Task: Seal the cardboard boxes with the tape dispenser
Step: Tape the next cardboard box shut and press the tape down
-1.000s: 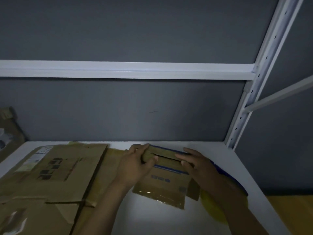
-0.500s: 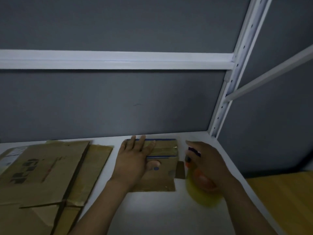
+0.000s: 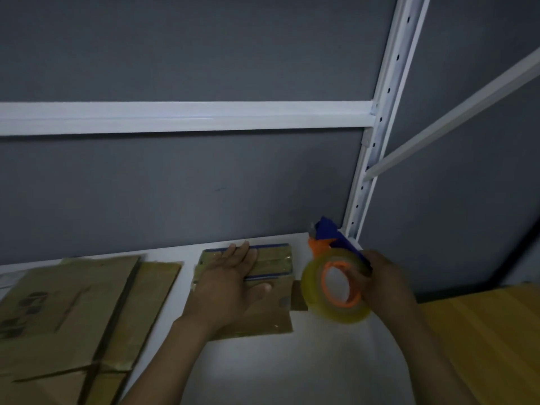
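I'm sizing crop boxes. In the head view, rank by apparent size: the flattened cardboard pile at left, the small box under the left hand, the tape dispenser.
1. flattened cardboard pile, partly cut off by the frame
2. small box
3. tape dispenser, held up, so perhaps nearer the camera

The cardboard box (image 3: 268,258) under my left hand (image 3: 230,285) is plain brown card, matt, with strips of clear tape across it that catch the light and look glossy. The tape dispenser (image 3: 320,247) in my right hand (image 3: 385,285) is smooth plastic, blue at the handle and orange at the hub; its tape roll (image 3: 311,283) is yellowish, translucent and shiny. The flattened cardboard sheets (image 3: 73,302) are dull, rough-looking brown card. The tabletop (image 3: 292,361) is white and smooth with a faint sheen. The shelf frame (image 3: 380,141) looks like white painted metal. The back panel (image 3: 175,185) is grey and matt.
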The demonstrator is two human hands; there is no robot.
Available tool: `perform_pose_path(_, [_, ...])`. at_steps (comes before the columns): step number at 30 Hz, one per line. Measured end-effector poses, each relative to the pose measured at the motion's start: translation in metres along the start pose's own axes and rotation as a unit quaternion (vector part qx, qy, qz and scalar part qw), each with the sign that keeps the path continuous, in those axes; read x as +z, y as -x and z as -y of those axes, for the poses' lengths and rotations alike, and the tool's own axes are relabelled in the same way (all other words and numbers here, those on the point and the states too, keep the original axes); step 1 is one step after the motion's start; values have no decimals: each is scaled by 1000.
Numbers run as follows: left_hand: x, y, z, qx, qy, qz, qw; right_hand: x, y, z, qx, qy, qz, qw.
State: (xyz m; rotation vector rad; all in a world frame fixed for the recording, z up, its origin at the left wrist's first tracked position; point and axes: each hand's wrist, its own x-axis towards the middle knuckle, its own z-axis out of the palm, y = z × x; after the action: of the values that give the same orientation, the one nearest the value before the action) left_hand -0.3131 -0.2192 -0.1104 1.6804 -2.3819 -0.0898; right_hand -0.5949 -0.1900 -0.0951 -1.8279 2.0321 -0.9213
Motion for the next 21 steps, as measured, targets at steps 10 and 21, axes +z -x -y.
perform_pose_path(10, [-6, -1, 8, -5, 147, -10, 989, 0, -41, 94, -226, -19, -115, 967])
perform_pose_path(21, [-95, -15, -13, -171, 650, -139, 728, 11, -54, 98, -279, 65, -73, 955])
